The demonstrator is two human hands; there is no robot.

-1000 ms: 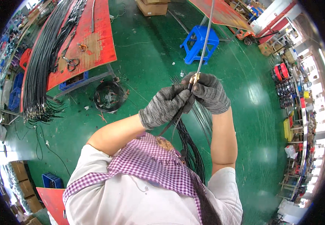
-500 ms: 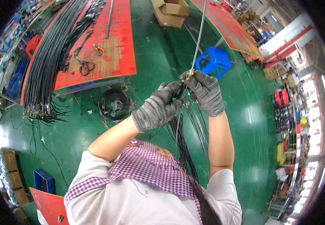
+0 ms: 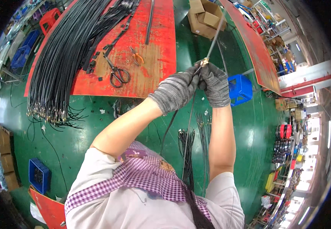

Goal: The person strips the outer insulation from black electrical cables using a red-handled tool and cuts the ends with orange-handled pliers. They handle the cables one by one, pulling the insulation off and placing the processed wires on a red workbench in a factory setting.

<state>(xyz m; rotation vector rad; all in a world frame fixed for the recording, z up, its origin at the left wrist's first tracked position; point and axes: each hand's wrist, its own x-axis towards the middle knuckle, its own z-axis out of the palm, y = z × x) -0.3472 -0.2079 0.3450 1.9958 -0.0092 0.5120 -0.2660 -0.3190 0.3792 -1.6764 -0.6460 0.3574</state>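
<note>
Both hands wear grey knitted gloves and are raised in front of me, close together. My left hand (image 3: 177, 91) is closed on a black cable (image 3: 168, 129), which hangs down below it in a curve. My right hand (image 3: 216, 87) is closed just under a brass fitting (image 3: 204, 62), its fingertips at the fitting's base. From that fitting a long metal rod (image 3: 216, 36) slants up and away; a thin length also runs down below the hands. Lower down hang a bundle of black cables (image 3: 187, 152) and a thinner bunch (image 3: 203, 131) beside it. The gloves hide the fingertips' exact grip.
A worn red table (image 3: 156, 63) at left holds a thick bundle of black cables (image 3: 60, 65), scissors (image 3: 119, 75) and orange-handled pliers (image 3: 137, 57). A blue stool (image 3: 240, 90), a cardboard box (image 3: 203, 24) and another red table (image 3: 258, 53) stand right and beyond. A blue crate (image 3: 39, 175) sits lower left.
My view has shifted, so the red table sits farther right. Both hands have risen slightly with the rod. The black cable bundle now hangs lower, apart from the hands.
</note>
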